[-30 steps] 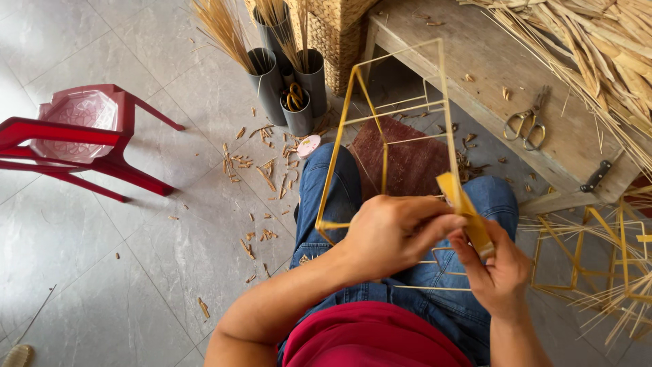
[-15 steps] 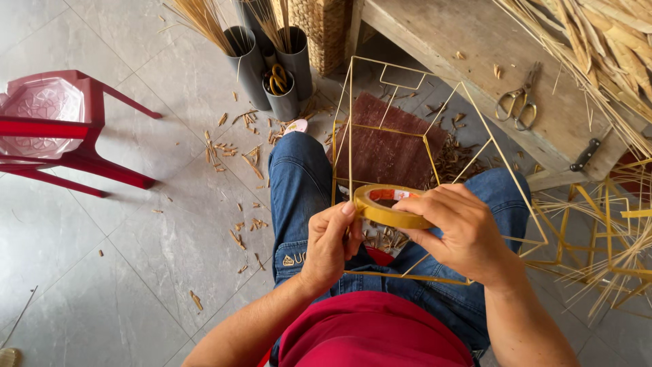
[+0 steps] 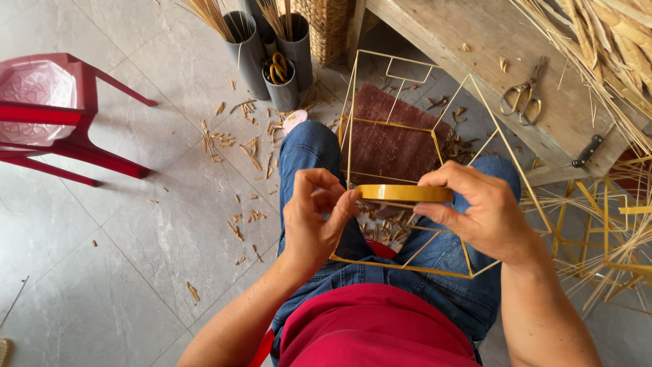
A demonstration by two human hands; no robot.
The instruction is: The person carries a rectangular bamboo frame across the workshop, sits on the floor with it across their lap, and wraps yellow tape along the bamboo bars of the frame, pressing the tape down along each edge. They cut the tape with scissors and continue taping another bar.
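A yellow roll of tape [image 3: 405, 193] is held flat above my lap. My right hand [image 3: 479, 214] grips its right side with thumb and fingers. My left hand [image 3: 314, 217] pinches the roll's left edge with its fingertips. Under both hands a cream wire frame [image 3: 380, 126], shaped like a box, rests on my knees in blue jeans. Its lower edge runs across my thighs.
A red plastic chair [image 3: 51, 115] stands at left. Grey tubes with straw and yellow rings [image 3: 275, 54] stand ahead. A wooden bench [image 3: 489, 61] at right carries scissors [image 3: 521, 95] and dry straw. More wire frames [image 3: 604, 224] lie at right. Straw chips litter the tiled floor.
The roll went from upright in my right hand to flat between both hands. My left hand came off the frame and moved to the roll's left edge.
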